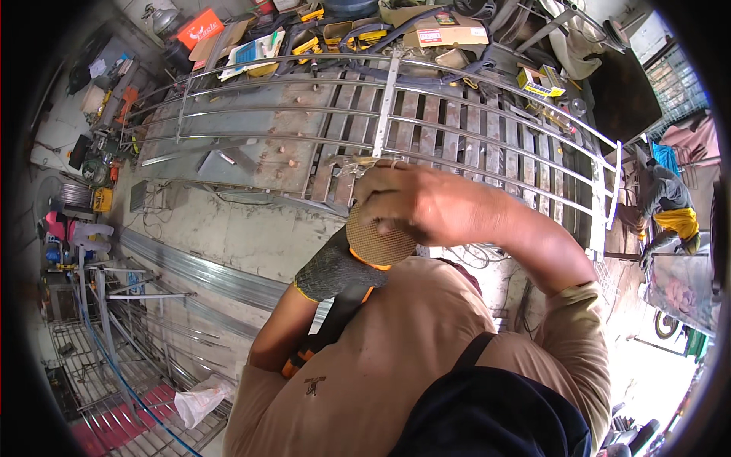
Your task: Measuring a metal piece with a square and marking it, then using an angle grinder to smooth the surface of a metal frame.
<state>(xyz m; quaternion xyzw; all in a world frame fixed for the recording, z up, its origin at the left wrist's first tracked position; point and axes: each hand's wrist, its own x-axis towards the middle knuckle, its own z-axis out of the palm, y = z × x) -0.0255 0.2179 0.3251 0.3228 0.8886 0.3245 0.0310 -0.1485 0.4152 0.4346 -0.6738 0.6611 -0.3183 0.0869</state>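
Observation:
My left hand (335,266), in a dark grey knit glove, is wrapped round a black and orange power tool that looks like an angle grinder (339,318), held close to my chest. A round tan disc (381,242) with a mesh-like face sits at the tool's head. Over that disc my bare right hand (403,199) is bent, its fingers curled against the disc's face and upper edge; some fingertips are hidden. Just beyond those fingers, a long metal railing frame (387,107) of shiny tubes lies across a slatted metal bench (426,122).
Cartons (442,32), yellow boxes and cables crowd the bench's far side. Long metal bars (205,263) lie on the floor at left, near a welded grid (114,365) and a blue hose (106,346). Another person (666,198) bends down at the far right.

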